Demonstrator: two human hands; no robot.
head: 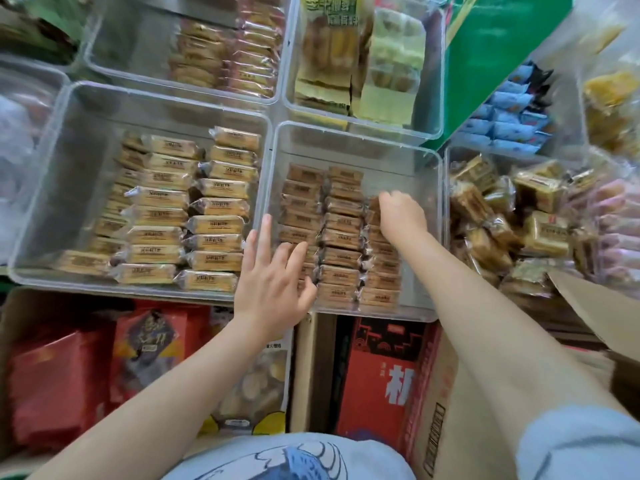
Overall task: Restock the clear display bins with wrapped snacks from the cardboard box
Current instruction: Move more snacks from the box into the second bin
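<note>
A clear display bin (426,161) in the middle holds three rows of brown wrapped snacks (341,239). My left hand (273,275) reaches over the bin's near left corner with straight, spread fingers touching the left row. My right hand (401,213) is inside the bin at the far end of the right row, fingers curled down onto a wrapped snack there. The cardboard box (433,403) stands open below the bin at the lower right, partly hidden by my right forearm.
A larger clear bin (52,161) on the left holds yellow wrapped cakes (194,216). Further bins behind hold orange and green packets (391,64). To the right lies a heap of loose wrapped pastries (512,216). Red packages (55,382) sit in a box at lower left.
</note>
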